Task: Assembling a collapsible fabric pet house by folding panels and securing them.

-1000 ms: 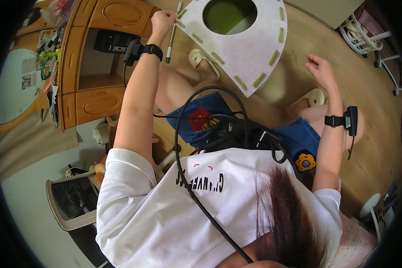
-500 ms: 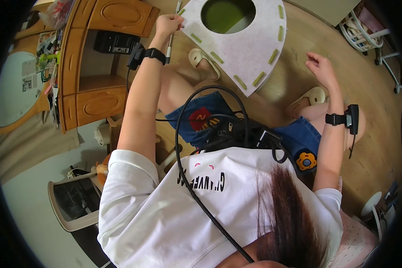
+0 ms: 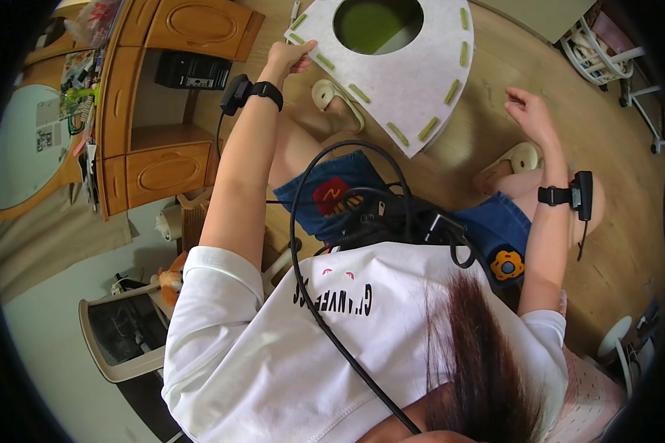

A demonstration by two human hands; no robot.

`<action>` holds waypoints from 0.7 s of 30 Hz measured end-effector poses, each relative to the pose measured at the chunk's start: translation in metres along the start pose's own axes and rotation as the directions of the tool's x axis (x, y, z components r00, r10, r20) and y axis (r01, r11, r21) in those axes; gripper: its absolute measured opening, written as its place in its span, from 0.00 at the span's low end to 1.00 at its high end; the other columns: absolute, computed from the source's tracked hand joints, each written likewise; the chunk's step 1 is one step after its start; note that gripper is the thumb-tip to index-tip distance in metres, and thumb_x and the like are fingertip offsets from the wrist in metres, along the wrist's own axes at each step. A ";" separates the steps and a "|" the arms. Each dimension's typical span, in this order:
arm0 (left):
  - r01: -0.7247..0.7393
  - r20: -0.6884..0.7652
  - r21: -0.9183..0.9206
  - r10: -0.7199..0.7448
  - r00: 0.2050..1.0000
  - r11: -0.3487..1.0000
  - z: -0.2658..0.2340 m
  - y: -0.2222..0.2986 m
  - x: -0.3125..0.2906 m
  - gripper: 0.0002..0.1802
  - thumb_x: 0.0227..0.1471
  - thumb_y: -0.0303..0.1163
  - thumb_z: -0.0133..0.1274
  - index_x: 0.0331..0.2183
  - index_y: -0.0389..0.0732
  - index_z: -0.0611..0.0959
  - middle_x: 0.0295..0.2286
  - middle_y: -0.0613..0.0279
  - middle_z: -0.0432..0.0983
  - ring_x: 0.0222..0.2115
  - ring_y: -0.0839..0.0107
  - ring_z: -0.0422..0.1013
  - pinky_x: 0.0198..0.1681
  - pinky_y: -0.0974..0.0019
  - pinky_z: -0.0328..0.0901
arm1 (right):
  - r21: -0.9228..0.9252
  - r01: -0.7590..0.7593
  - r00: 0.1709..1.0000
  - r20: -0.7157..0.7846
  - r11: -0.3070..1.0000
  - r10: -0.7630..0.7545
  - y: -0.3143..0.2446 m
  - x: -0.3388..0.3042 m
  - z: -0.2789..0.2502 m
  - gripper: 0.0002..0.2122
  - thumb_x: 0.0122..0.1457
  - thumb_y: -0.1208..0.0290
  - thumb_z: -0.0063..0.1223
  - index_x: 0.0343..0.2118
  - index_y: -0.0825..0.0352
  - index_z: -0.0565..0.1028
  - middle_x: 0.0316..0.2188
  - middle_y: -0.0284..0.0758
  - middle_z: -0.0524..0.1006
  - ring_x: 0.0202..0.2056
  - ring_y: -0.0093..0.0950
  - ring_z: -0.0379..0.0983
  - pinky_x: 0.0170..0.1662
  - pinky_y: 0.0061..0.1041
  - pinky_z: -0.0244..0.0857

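Ahead of me is a white fan-shaped panel (image 3: 384, 81), its point toward me. A large oval opening (image 3: 379, 26) in it shows green inside, and several short green strips (image 3: 359, 93) lie along its edges. My left hand (image 3: 292, 59) is at the panel's left edge, its thumb on the rim between two strips. Its other fingers curl beside the edge; whether anything small is in them is hidden. A thin white rod (image 3: 295, 12) shows just past that hand. My right hand (image 3: 530, 114) hovers over my right knee side, fingers loosely bent and apart, holding nothing.
Wooden cabinets (image 3: 166, 173) with a black computer case (image 3: 192, 70) stand at the left. A white rolling rack (image 3: 606, 59) is at the far right. Black cables (image 3: 294, 244) loop over my lap. Slippers (image 3: 523, 156) are on my feet on the wooden floor.
My left hand has shifted slightly nearer and right along the panel's left edge, its thumb now stretched onto the rim. The rod is less visible. My right hand has barely moved.
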State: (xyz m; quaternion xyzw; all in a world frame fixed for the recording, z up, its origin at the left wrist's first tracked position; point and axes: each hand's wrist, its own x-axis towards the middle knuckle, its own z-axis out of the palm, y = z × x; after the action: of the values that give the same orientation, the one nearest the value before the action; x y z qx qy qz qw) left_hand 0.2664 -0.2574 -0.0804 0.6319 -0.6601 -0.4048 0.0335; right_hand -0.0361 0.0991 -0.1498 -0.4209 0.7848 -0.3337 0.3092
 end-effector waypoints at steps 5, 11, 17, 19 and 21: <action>0.067 0.118 -0.109 -0.054 0.992 0.992 -0.003 -0.013 0.019 0.15 0.45 0.36 0.55 0.17 0.36 0.74 0.15 0.63 0.71 0.14 0.75 0.67 0.20 0.71 0.69 | 0.009 -0.043 0.999 0.017 0.999 0.043 -0.008 -0.001 -0.002 0.18 0.50 0.71 0.49 0.45 0.74 0.68 0.39 0.44 0.73 0.40 0.30 0.71 0.42 0.24 0.64; 0.051 0.173 -0.293 0.001 0.985 0.955 -0.014 -0.027 0.032 0.09 0.45 0.25 0.47 0.17 0.35 0.74 0.16 0.60 0.70 0.14 0.72 0.67 0.23 0.69 0.70 | 0.049 -0.045 0.999 0.018 0.998 0.044 -0.003 -0.002 -0.003 0.18 0.51 0.73 0.50 0.45 0.75 0.67 0.38 0.41 0.73 0.38 0.26 0.71 0.42 0.21 0.64; 0.066 0.152 -0.253 -0.027 0.988 0.965 -0.015 -0.028 0.024 0.09 0.50 0.30 0.47 0.25 0.33 0.75 0.19 0.63 0.70 0.19 0.74 0.68 0.26 0.72 0.69 | 0.015 -0.051 0.999 0.018 0.999 0.051 -0.008 -0.005 -0.004 0.18 0.51 0.73 0.50 0.45 0.75 0.67 0.38 0.41 0.73 0.38 0.25 0.71 0.41 0.21 0.64; 0.046 0.117 -0.297 -0.012 0.993 0.954 -0.010 -0.022 0.018 0.06 0.45 0.24 0.50 0.23 0.30 0.76 0.19 0.57 0.72 0.16 0.71 0.70 0.20 0.72 0.70 | 0.014 -0.071 0.997 0.025 0.997 0.071 -0.007 -0.004 -0.003 0.18 0.51 0.73 0.50 0.45 0.75 0.67 0.38 0.41 0.73 0.38 0.25 0.71 0.41 0.21 0.64; 0.020 0.064 -0.260 -0.004 0.998 0.965 -0.003 -0.013 0.010 0.05 0.45 0.23 0.50 0.23 0.30 0.76 0.19 0.57 0.73 0.16 0.71 0.70 0.19 0.73 0.69 | -0.015 -0.050 0.998 0.025 0.999 0.050 -0.004 -0.002 -0.002 0.18 0.51 0.73 0.50 0.45 0.74 0.67 0.38 0.41 0.73 0.37 0.26 0.71 0.41 0.21 0.64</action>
State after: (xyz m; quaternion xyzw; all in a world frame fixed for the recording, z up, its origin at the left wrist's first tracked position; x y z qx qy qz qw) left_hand 0.2766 -0.2659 -0.0902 0.6129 -0.5981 -0.5080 0.0928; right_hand -0.0347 0.1001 -0.1455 -0.4076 0.7933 -0.3151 0.3245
